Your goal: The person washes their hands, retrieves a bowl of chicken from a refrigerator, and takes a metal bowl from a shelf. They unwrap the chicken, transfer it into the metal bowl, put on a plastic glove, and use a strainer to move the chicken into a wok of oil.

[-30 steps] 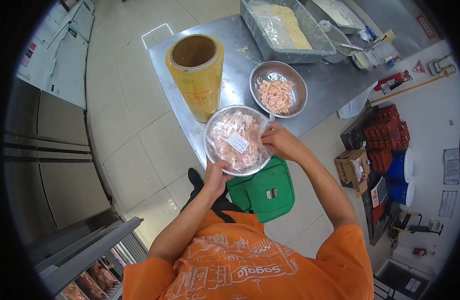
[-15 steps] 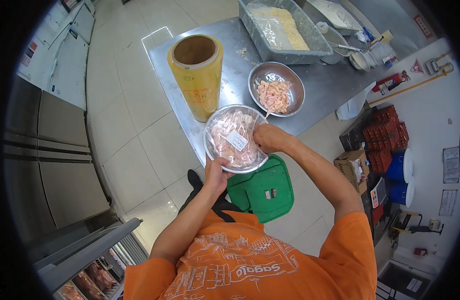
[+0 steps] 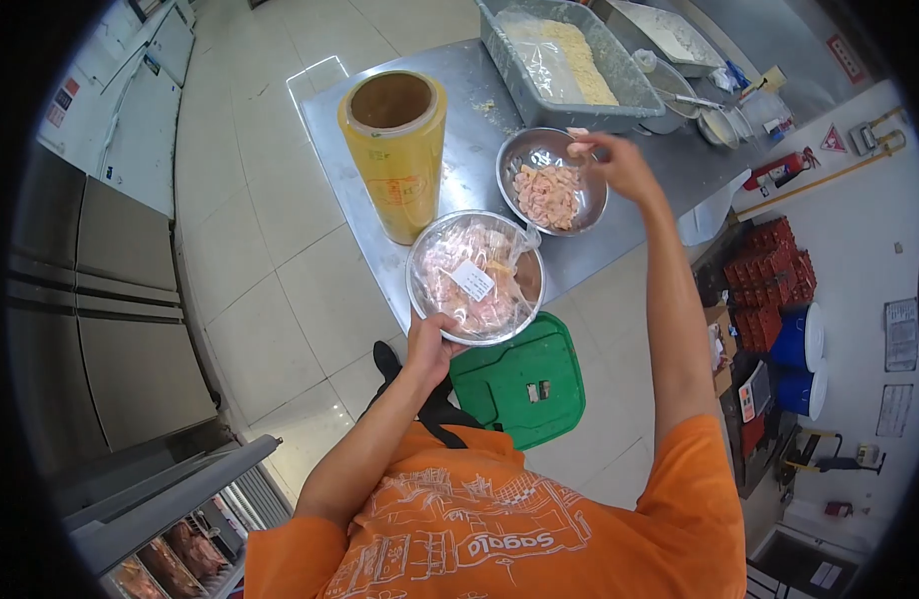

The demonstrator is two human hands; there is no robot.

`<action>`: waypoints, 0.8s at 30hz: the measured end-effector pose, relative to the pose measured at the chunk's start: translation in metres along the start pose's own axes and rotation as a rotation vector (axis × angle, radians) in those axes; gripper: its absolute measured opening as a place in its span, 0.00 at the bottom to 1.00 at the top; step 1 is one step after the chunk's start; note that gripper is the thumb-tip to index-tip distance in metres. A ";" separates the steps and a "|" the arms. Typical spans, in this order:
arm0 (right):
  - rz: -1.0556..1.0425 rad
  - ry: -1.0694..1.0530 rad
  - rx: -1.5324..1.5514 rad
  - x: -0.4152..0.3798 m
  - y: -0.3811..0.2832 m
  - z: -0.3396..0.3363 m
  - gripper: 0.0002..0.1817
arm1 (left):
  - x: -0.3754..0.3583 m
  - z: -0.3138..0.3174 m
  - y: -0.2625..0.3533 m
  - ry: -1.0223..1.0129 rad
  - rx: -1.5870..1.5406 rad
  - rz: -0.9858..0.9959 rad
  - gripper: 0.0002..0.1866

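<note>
My left hand point(image 3: 430, 349) grips the near rim of a metal bowl point(image 3: 527, 317) by the table's front edge. Raw pale meat point(image 3: 475, 245) fills this bowl under clear plastic film point(image 3: 525, 262), which is loose at the right and carries a white label point(image 3: 472, 281). Over the right rim of a second metal bowl point(image 3: 519, 150), my right hand point(image 3: 619, 168) pinches a small piece of pale meat point(image 3: 579, 142). Several pieces of raw meat point(image 3: 547, 196) lie in that second bowl. Beside the first bowl stands a large yellow roll of film point(image 3: 394, 160).
A grey tub point(image 3: 539, 112) with yellowish crumbs and a plastic bag stands at the back of the steel table point(image 3: 334, 130). Behind it is a tray of white powder point(image 3: 669, 35). A green lid point(image 3: 524, 389) is below the table edge. An open drawer point(image 3: 195, 499) holds packed meat.
My right hand has gone from the wrapped bowl up and right to the second bowl, carrying a meat piece. The film's right side is now lifted. My left hand stays put.
</note>
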State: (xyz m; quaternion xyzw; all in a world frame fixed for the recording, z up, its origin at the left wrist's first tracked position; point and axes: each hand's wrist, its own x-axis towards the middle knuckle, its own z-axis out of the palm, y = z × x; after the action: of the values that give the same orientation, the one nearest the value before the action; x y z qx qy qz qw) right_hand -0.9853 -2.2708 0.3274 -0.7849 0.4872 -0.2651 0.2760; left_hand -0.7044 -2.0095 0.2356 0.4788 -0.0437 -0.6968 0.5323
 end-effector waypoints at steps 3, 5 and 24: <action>-0.059 0.100 -0.295 -0.011 0.010 0.028 0.22 | -0.004 0.006 0.007 0.016 0.010 -0.013 0.37; 0.044 0.061 -0.183 -0.021 -0.005 0.037 0.23 | -0.007 0.007 0.008 0.032 0.018 -0.010 0.37; -0.173 -0.239 -0.368 -0.113 -0.081 0.111 0.07 | 0.007 -0.009 -0.002 -0.023 -0.001 -0.051 0.46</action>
State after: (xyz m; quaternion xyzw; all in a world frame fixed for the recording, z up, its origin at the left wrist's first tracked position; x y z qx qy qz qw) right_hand -0.9026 -2.1185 0.2880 -0.8867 0.4223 -0.0994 0.1602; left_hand -0.6999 -2.0098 0.2256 0.4713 -0.0372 -0.7158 0.5139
